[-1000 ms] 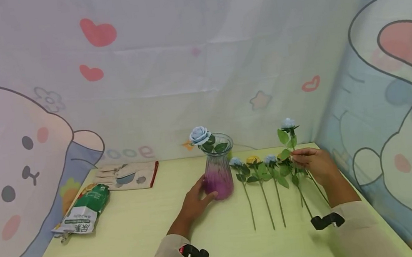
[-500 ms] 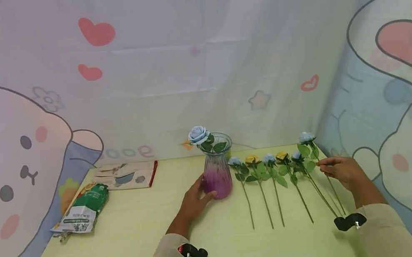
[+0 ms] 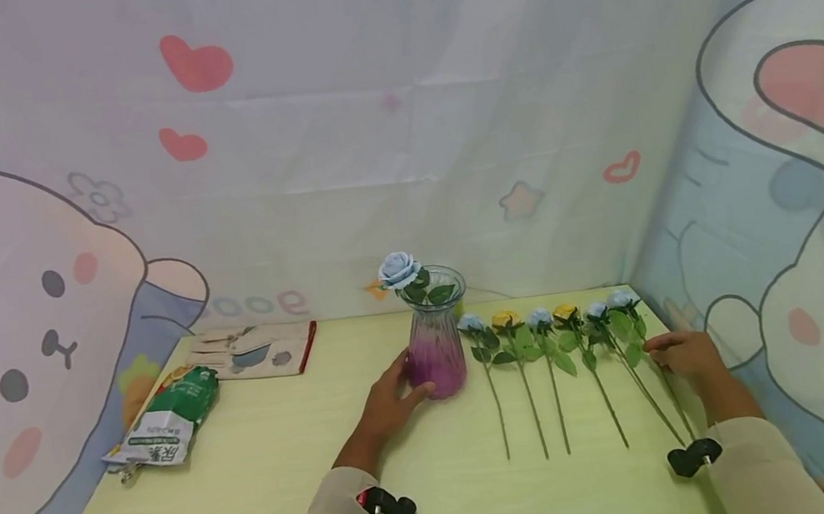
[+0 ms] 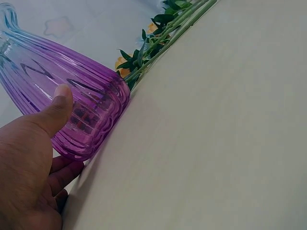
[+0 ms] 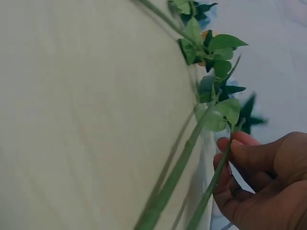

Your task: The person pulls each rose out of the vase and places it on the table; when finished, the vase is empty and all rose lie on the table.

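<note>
My left hand (image 3: 391, 403) holds the lower part of a ribbed glass vase (image 3: 438, 359), clear above and purple below. Its thumb lies on the near side in the left wrist view, the other fingers by the base. A pale blue rose (image 3: 399, 271) with green leaves leans out of the vase mouth. At the right end of a row of artificial roses, my right hand (image 3: 694, 360) pinches the stem (image 5: 221, 165) of a pale blue rose (image 3: 622, 299) between thumb and fingertips. That rose is low at the tabletop, its bloom near the back edge.
Several blue and yellow roses (image 3: 505, 320) lie side by side, stems toward the front. Patterned gloves (image 3: 264, 352) lie at the back left, with a green and white bag (image 3: 173, 420) before them. A printed cloth (image 3: 400, 141) hangs behind the table.
My right hand has moved right and down with the blue rose, lowering it from above the row to the tabletop at the row's right end. The left hand and vase have stayed put.
</note>
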The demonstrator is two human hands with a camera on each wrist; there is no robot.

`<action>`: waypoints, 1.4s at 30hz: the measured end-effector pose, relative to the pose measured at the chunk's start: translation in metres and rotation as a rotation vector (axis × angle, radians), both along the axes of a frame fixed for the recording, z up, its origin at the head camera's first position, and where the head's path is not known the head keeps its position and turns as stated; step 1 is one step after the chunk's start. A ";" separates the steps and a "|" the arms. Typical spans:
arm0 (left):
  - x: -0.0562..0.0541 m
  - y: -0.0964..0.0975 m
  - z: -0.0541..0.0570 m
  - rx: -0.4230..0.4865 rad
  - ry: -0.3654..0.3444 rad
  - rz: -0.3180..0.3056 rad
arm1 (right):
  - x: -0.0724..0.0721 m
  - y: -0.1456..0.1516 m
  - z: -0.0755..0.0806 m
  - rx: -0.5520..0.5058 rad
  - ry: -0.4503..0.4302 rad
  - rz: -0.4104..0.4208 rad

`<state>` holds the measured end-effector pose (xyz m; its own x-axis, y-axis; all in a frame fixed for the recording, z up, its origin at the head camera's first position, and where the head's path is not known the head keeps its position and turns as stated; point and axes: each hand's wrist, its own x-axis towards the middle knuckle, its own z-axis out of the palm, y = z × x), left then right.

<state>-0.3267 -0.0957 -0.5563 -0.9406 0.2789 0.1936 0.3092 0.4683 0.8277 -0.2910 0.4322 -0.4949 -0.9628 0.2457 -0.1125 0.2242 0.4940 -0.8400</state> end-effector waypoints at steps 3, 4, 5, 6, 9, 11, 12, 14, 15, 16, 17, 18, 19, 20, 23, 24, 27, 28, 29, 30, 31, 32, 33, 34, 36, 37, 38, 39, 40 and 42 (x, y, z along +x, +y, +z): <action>0.001 0.001 0.000 -0.006 -0.009 0.005 | -0.003 -0.002 -0.006 0.144 -0.009 -0.002; 0.001 0.001 0.001 -0.006 -0.011 0.007 | -0.003 -0.003 -0.007 0.188 -0.012 0.004; 0.001 0.001 0.001 -0.008 -0.014 0.009 | -0.004 -0.003 -0.009 0.222 -0.013 0.011; 0.002 0.002 0.001 -0.009 -0.018 0.012 | -0.004 -0.003 -0.009 0.257 -0.012 0.022; 0.002 0.003 0.002 -0.003 -0.024 0.015 | -0.003 -0.004 -0.008 0.338 0.001 0.057; 0.003 0.003 0.002 0.002 -0.026 0.015 | -0.003 -0.005 -0.003 0.391 0.021 0.077; 0.003 0.003 0.003 0.003 -0.030 0.015 | -0.002 -0.007 0.001 0.411 0.030 0.079; 0.003 0.003 0.003 0.001 -0.031 0.016 | -0.001 -0.015 0.009 0.447 0.052 0.081; 0.003 0.003 0.003 0.002 -0.032 0.018 | 0.000 -0.020 0.015 0.459 0.068 0.079; 0.003 0.003 0.003 0.000 -0.033 0.019 | 0.001 -0.027 0.020 0.458 0.082 0.077; 0.003 0.003 0.003 -0.002 -0.033 0.020 | 0.002 -0.034 0.026 0.445 0.099 0.074; 0.003 0.003 0.003 -0.003 -0.033 0.022 | 0.003 -0.042 0.031 0.429 0.122 0.076; 0.003 0.002 0.003 -0.004 -0.032 0.024 | 0.004 -0.050 0.035 0.415 0.145 0.084; 0.003 0.002 0.003 -0.004 -0.033 0.024 | 0.004 -0.057 0.039 0.407 0.173 0.091; 0.004 0.003 0.003 -0.005 -0.037 0.023 | 0.002 -0.080 0.048 0.351 0.255 0.117; 0.004 0.003 0.003 -0.004 -0.038 0.021 | 0.001 -0.087 0.050 0.325 0.280 0.128; 0.004 0.003 0.003 -0.002 -0.035 0.017 | -0.003 -0.109 0.057 0.280 0.336 0.155; 0.004 0.003 0.003 -0.002 -0.034 0.017 | -0.003 -0.117 0.059 0.252 0.344 0.168; 0.004 0.003 0.003 -0.001 -0.032 0.017 | -0.004 -0.124 0.061 0.231 0.350 0.183; 0.004 0.003 0.004 -0.001 -0.029 0.016 | -0.005 -0.131 0.063 0.218 0.356 0.197; 0.004 0.003 0.004 0.000 -0.026 0.015 | -0.005 -0.139 0.064 0.209 0.358 0.213; 0.004 0.003 0.004 0.005 -0.021 0.012 | -0.005 -0.146 0.064 0.193 0.356 0.232; 0.004 0.003 0.004 0.014 -0.013 0.005 | -0.006 -0.152 0.063 0.173 0.352 0.249; 0.004 0.002 0.005 0.023 -0.006 0.000 | -0.006 -0.159 0.062 0.154 0.344 0.264; 0.004 0.002 0.006 0.048 0.001 -0.010 | -0.008 -0.171 0.058 0.114 0.337 0.298; 0.003 0.001 0.006 0.061 0.002 -0.013 | -0.010 -0.177 0.055 0.090 0.337 0.317; 0.003 0.001 0.007 0.076 0.004 -0.014 | -0.011 -0.183 0.051 0.065 0.336 0.331; 0.003 0.001 0.008 0.088 0.005 -0.013 | -0.013 -0.189 0.048 0.040 0.336 0.347; 0.003 0.000 0.010 0.096 0.002 -0.009 | -0.014 -0.194 0.044 0.011 0.332 0.367; 0.003 0.000 0.014 0.115 -0.001 -0.004 | -0.016 -0.207 0.037 -0.047 0.315 0.402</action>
<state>-0.3237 -0.0961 -0.5421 -0.9398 0.2583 0.2240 0.3102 0.3690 0.8761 -0.3070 0.2251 -0.4575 -0.9691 -0.1492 0.1965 -0.2434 0.4489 -0.8598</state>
